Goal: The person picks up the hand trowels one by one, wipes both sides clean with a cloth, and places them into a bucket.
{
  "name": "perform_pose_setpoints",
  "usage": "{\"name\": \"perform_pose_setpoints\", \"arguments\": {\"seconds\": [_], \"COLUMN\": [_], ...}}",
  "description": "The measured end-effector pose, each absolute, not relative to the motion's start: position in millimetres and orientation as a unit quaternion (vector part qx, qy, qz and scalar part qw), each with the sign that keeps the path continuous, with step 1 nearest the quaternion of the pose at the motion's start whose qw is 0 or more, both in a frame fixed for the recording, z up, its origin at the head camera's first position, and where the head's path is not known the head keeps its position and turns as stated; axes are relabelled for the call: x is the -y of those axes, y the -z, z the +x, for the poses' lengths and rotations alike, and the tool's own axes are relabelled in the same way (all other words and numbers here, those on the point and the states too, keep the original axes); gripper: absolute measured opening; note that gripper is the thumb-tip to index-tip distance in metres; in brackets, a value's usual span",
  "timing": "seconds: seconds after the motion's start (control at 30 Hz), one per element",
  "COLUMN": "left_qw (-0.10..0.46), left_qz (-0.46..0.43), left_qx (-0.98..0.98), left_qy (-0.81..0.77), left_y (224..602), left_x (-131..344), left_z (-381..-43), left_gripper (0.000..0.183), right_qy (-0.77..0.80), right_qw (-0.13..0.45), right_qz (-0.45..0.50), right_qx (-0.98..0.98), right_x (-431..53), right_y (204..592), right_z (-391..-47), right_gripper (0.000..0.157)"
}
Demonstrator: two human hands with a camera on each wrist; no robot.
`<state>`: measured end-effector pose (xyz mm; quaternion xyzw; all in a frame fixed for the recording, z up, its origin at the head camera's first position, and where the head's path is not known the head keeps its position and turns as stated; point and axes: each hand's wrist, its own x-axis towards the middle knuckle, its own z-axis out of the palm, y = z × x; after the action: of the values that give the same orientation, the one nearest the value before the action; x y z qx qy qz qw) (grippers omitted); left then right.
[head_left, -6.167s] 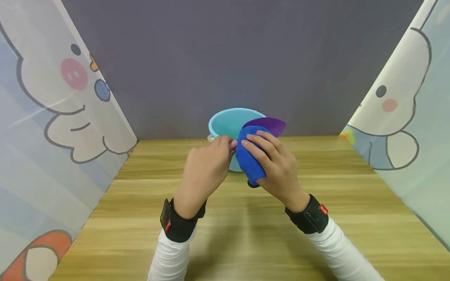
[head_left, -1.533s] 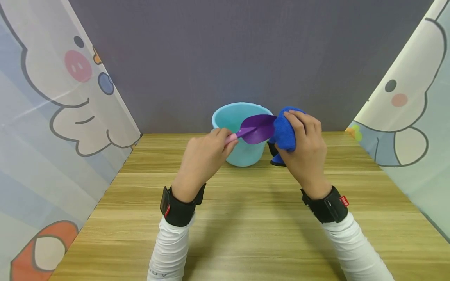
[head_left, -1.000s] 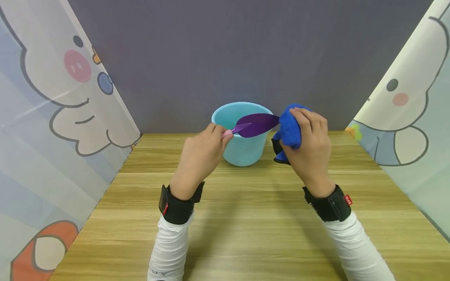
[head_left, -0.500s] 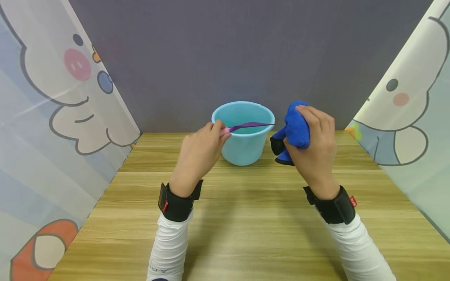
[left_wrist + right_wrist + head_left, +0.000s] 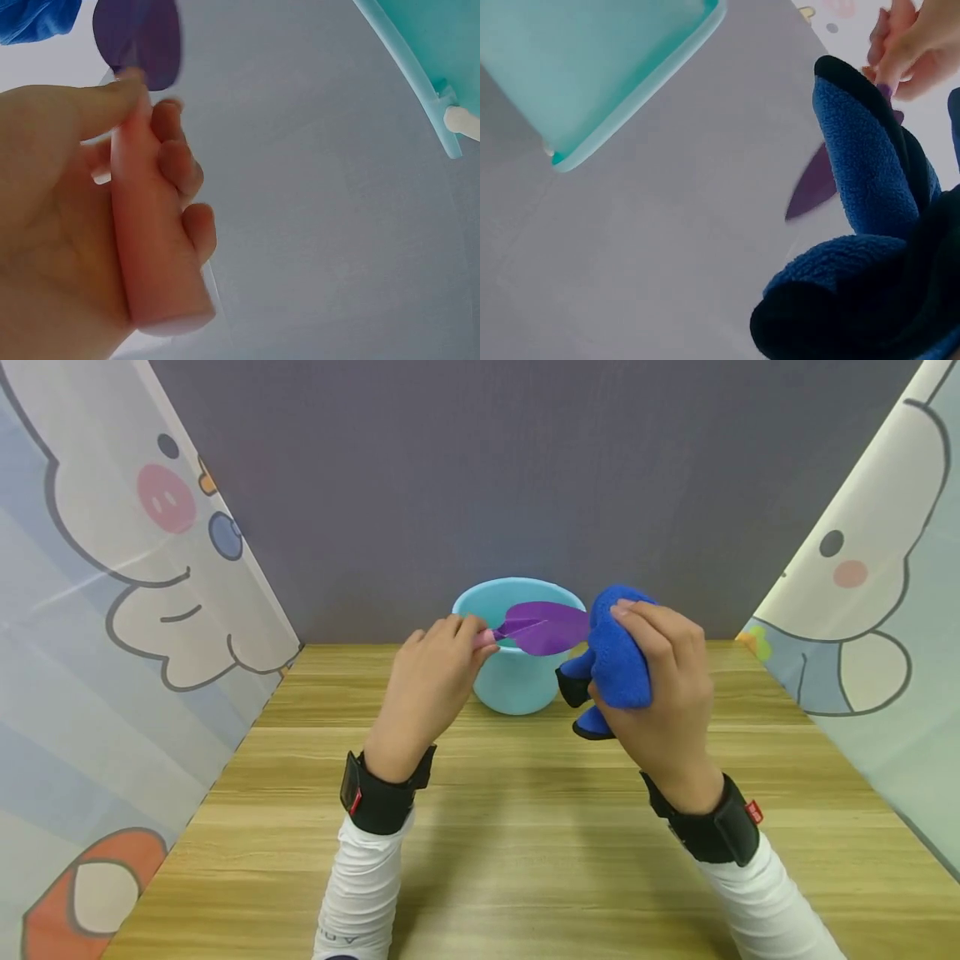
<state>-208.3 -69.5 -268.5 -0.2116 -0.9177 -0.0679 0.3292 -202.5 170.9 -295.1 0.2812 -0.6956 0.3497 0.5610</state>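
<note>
My left hand (image 5: pixel 423 689) grips the pink handle of a small trowel (image 5: pixel 546 628) with a purple leaf-shaped blade. In the left wrist view, the fingers curl round the handle (image 5: pixel 157 240), and its blunt end sticks out below them. My right hand (image 5: pixel 667 685) holds a bunched blue cloth (image 5: pixel 621 652) with black edging, whose loose ends hang down on the left. The blade's tip meets the cloth in the head view. In the right wrist view, folds of the cloth (image 5: pixel 862 150) cover part of the blade (image 5: pixel 814 184). The trowel is held up in front of a light blue bucket.
The light blue bucket (image 5: pixel 517 685) stands upright at the back of the wood-grain table (image 5: pixel 525 860), behind the trowel. A white handle joint (image 5: pixel 461 120) shows at its rim. A grey panel (image 5: pixel 510 468) rises behind, and cartoon-printed sheets flank the table on both sides.
The cloth covered the trowel's blade at first, then moved off it to the right. Since half a second ago, the blade has turned from edge-on to flat, and the cloth has come back left to its tip.
</note>
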Motion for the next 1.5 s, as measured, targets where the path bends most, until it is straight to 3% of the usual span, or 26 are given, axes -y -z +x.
{"name": "perform_pose_setpoints", "arguments": {"seconds": [0.17, 0.4, 0.77, 1.5], "left_qw": [0.347, 0.368, 0.392, 0.419], "left_qz": [-0.236, -0.253, -0.29, -0.308], "left_qx": [0.907, 0.894, 0.873, 0.854], "left_qy": [0.044, 0.037, 0.0, 0.021], "left_y": [270, 271, 270, 268], "left_x": [66, 62, 54, 54], "left_z": [-208, -208, -198, -198], "left_gripper": [0.031, 0.028, 0.009, 0.013], "right_qy": [-0.339, -0.299, -0.175, -0.204], "right_qw": [0.558, 0.538, 0.489, 0.532], "right_qz": [0.323, 0.36, 0.392, 0.377], "right_qx": [0.685, 0.701, 0.76, 0.73], "right_x": [-161, -149, -147, -145], "right_y": [297, 303, 314, 313], "right_z": [-195, -188, -199, -206], "right_gripper": [0.056, 0.048, 0.079, 0.075]}}
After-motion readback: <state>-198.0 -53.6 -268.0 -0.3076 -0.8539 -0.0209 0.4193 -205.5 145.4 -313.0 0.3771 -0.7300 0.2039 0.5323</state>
